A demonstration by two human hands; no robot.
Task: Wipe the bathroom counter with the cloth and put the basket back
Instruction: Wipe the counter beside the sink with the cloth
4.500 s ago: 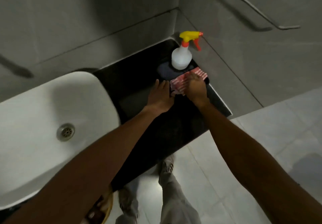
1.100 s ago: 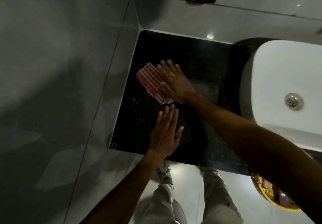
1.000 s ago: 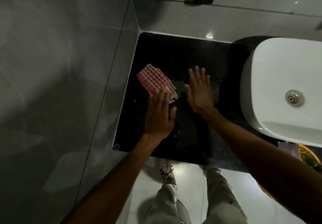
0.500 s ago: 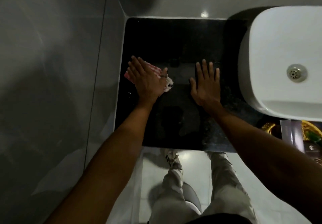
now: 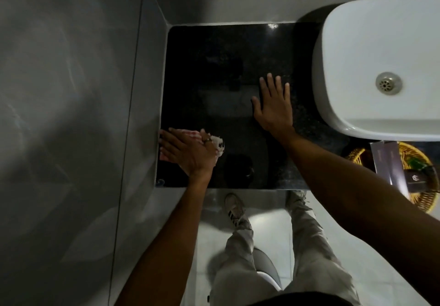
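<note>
The red-and-white checked cloth (image 5: 215,142) lies on the black stone counter (image 5: 214,67), at its left edge near the front. My left hand (image 5: 188,153) presses flat on top of it and hides most of it. My right hand (image 5: 273,108) rests palm down on the bare counter further right, fingers spread, holding nothing. The woven yellow basket (image 5: 427,199) sits at the right edge of the view, below the basin's front and partly behind my right forearm, with a grey box and dark items in it.
A white basin (image 5: 371,44) with a metal drain fills the counter's right side. Grey tiled walls (image 5: 71,115) close in the left and back of the counter. My legs and shoes stand on the pale floor tiles below the front edge.
My left hand has dragged the cloth along the left edge toward the counter's front. The right hand stays flat on the counter. Earlier, the right hand handed the cloth over to the left.
</note>
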